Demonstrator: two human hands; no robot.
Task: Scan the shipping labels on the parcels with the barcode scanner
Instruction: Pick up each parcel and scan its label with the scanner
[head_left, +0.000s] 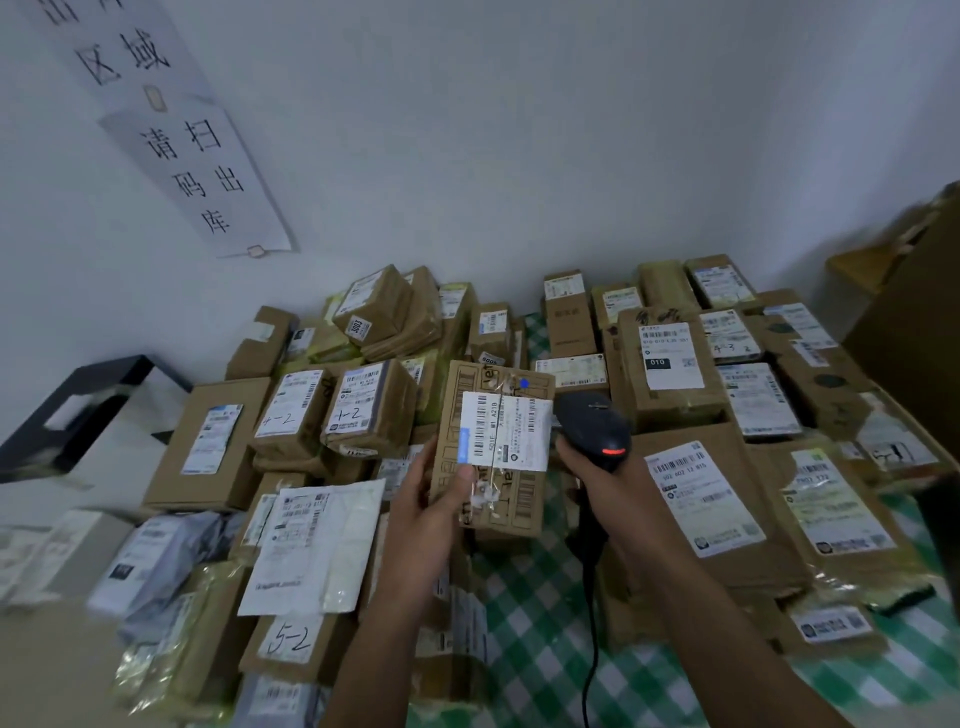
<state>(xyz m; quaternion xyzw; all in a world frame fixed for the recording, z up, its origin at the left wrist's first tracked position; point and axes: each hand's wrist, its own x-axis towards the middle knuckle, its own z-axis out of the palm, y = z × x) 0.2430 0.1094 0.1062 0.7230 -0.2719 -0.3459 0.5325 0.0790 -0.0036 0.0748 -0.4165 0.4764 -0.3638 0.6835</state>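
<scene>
cardboard parcel, brown, held upright above the tabletop at the centre of the view, labelled face toward the camera, clear tape down its front.
shipping label: white, printed with barcodes, blue strip at its left edge, stuck across the parcel's upper half.
blue spot: small, on the parcel's upper right corner.
left hand: fingers curled round the parcel's lower left edge, thumb pressed on the front face just below the label.
right hand: wrapped round the handle of the barcode scanner.
barcode scanner: black, red light glowing on its back, head just beside the label's right edge; contact cannot be told.
cable: black, hanging from the scanner's handle over the tabletop.
tabletop: covered in green-and-white checked cloth, a bare patch showing below the hands.
other parcels: brown boxes, white and grey mailer bags, piled left, behind and right of the held parcel, most with white labels facing up; some handwritten "1-2" and "5-2".
wall sign: white sheets with black characters, taped to the white wall, upper left.
black frame: far left, beside the pile.
</scene>
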